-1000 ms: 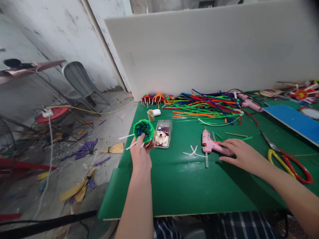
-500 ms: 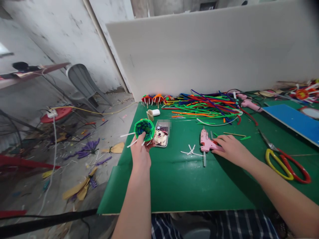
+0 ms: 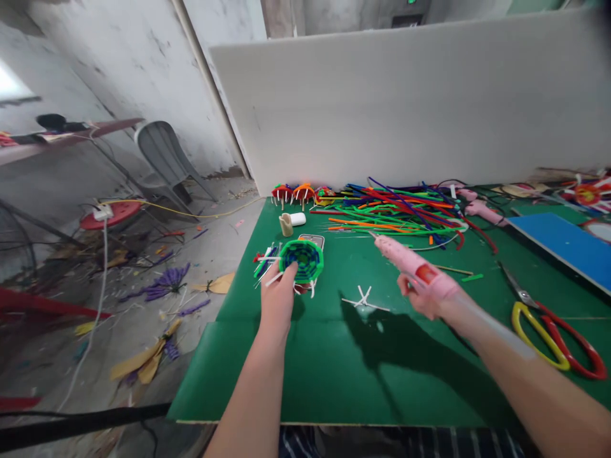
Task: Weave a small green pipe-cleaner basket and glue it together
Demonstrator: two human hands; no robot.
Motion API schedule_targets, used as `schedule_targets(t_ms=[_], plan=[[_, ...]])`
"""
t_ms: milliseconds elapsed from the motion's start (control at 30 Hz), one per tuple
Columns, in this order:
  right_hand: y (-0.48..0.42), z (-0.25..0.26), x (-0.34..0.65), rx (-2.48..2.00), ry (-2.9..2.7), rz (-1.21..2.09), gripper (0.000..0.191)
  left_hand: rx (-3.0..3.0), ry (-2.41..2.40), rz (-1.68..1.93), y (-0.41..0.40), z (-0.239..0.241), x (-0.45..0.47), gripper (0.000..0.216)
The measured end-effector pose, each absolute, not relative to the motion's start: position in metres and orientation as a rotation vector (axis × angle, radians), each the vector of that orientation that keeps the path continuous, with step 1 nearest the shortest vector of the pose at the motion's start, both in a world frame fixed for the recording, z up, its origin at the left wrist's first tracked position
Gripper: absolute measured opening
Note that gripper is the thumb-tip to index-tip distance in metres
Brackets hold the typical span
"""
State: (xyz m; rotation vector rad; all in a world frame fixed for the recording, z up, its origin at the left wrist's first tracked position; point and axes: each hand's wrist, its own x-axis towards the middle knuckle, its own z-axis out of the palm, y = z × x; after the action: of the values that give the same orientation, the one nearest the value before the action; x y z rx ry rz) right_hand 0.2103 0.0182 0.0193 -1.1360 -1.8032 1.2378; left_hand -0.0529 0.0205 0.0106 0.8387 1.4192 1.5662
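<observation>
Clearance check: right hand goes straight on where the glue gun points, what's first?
Likely the near-left part of the pile of coloured strips, with the pink glue gun in the right hand leading. It looks raised, so depth is unclear; it may pass over them.

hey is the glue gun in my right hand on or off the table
Off it. Your right hand holds the glue gun in the air, its shadow falling separately on the green table below.
</observation>
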Motion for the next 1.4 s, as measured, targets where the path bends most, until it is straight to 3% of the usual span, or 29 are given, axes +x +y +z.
schedule_targets(t_ms=[233,367,833,1400], plan=[[0.001,-0.014,0.19,-0.922,-2.325,0.517,0.027,1.467,1.57,1.094,0.01,0.008,-0.037,0.022],[0.002,-0.019,0.19,-0.762,-2.441,0.309,0.027,1.727,1.624,0.989,0.005,0.008,-0.032,0.027],[0.005,-0.018,0.193,-0.76,-2.481,0.046,0.021,1.988,1.571,1.031,0.0,0.009,-0.033,0.03],[0.006,-0.022,0.19,-0.752,-2.496,0.041,0.024,2.031,1.629,1.106,-0.003,0.008,-0.03,0.028]])
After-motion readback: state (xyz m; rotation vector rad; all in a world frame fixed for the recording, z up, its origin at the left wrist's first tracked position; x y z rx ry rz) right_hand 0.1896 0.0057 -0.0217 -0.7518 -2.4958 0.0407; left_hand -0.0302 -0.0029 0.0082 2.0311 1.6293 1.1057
